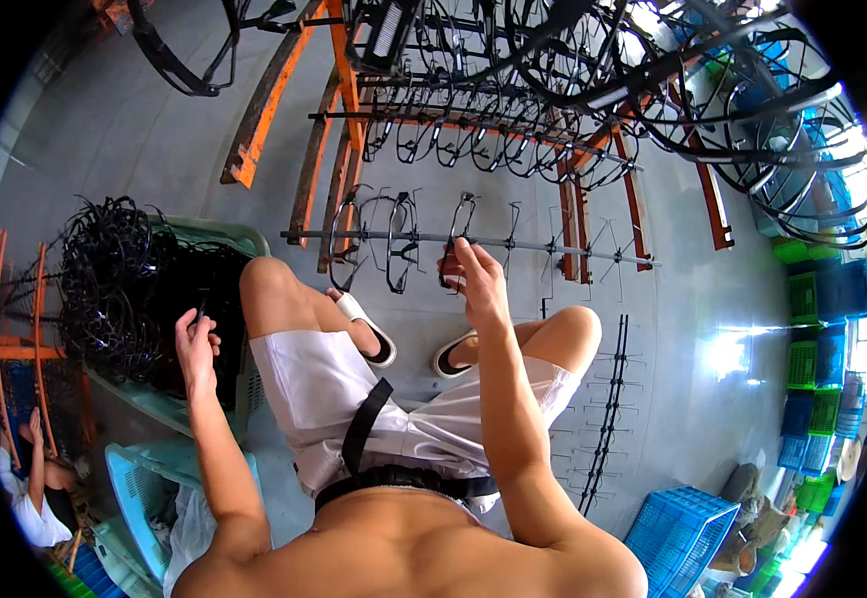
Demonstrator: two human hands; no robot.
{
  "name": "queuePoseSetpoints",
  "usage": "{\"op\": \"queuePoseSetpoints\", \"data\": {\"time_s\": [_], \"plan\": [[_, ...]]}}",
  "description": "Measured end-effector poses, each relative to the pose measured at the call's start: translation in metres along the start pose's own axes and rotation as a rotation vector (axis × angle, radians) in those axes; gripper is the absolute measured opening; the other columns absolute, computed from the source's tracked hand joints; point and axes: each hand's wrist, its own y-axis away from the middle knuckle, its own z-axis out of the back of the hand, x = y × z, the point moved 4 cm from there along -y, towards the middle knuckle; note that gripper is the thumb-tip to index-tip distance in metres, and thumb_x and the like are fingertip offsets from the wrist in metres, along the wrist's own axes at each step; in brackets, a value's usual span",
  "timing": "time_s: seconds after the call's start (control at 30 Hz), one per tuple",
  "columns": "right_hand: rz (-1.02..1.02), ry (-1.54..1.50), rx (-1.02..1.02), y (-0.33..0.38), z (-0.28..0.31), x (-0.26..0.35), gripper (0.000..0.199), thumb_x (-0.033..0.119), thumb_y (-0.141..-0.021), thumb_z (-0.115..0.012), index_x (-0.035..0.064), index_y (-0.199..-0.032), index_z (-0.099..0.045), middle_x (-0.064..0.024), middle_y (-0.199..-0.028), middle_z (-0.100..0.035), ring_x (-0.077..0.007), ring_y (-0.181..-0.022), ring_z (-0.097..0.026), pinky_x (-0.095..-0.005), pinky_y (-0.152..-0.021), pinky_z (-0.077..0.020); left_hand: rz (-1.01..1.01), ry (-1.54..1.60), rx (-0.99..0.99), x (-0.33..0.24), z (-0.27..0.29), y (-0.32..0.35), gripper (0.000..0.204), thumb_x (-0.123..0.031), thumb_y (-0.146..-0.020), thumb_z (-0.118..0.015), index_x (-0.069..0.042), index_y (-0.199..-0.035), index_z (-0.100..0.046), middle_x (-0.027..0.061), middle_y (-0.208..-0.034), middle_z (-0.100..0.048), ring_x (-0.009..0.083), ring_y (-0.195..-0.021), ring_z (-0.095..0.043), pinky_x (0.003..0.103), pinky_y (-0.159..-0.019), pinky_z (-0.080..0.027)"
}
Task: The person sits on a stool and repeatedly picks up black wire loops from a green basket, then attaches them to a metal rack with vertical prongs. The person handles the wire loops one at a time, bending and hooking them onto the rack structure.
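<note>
My right hand (477, 277) is closed around the lower part of a glossy black curved frame (465, 204) at a long grey rod (523, 243). The rod runs crosswise before my knees and bears thin wire hooks. Two more black frames, one of them a looped frame (400, 239), hang on it to the left of that hand. Over on the left, my left hand (197, 347) has its fingers bent at the edge of a tangled heap of black frames (114, 269). A small dark piece shows between its fingertips, hard to tell from the heap behind.
Orange metal racks (264, 110) stand ahead, with rows of hanging black frames. A pale green crate (244, 237) holds the heap. A light teal basket (129, 478) is at lower left. A hooked rod (608, 419) lies on the floor right; a blue crate (678, 533) sits behind it. Another person (39, 498) is far left.
</note>
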Motion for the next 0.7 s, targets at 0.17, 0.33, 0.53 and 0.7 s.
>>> {"op": "queuePoseSetpoints", "data": {"time_s": [0.17,0.33,0.53,0.7], "plan": [[0.132,-0.025,0.013,-0.014,0.014,-0.016,0.024,0.023,-0.089,-0.059,0.0007,-0.081,-0.063,-0.0068,-0.075,-0.064,-0.0143,-0.072,-0.060,-0.0272,-0.065,-0.0450,0.004,0.036,0.026,-0.003,-0.019,0.004,0.036,-0.012,-0.090,-0.055,-0.005,-0.124,-0.047,0.0053,-0.090,-0.059,0.0094,-0.065,-0.050,0.022,-0.054,-0.040],[0.055,-0.060,0.000,-0.016,0.010,-0.006,0.022,0.019,-0.087,-0.059,-0.0022,-0.081,-0.063,-0.0091,-0.074,-0.064,-0.0160,-0.070,-0.062,-0.0261,-0.065,-0.0454,-0.014,0.041,0.071,-0.004,-0.024,0.007,0.039,-0.013,-0.089,-0.056,-0.002,-0.124,-0.044,0.0063,-0.089,-0.058,0.0094,-0.065,-0.051,0.022,-0.055,-0.041],[0.081,-0.086,-0.039,-0.012,0.002,0.003,0.023,0.017,-0.083,-0.059,-0.0043,-0.075,-0.065,-0.0092,-0.072,-0.064,-0.0116,-0.064,-0.052,-0.0241,-0.063,-0.0385,-0.008,0.056,0.086,0.004,-0.025,0.002,0.035,-0.015,-0.090,-0.056,-0.004,-0.123,-0.048,0.0053,-0.092,-0.060,0.0098,-0.068,-0.052,0.023,-0.057,-0.041],[0.069,-0.094,-0.009,-0.015,0.003,-0.002,0.022,0.015,-0.081,-0.060,-0.0042,-0.073,-0.065,-0.0086,-0.071,-0.064,-0.0110,-0.065,-0.051,-0.0239,-0.063,-0.0381,-0.031,0.058,0.115,0.011,-0.026,-0.001,0.035,-0.016,-0.091,-0.056,-0.004,-0.123,-0.048,0.0053,-0.092,-0.059,0.0089,-0.068,-0.052,0.022,-0.056,-0.041]]}}
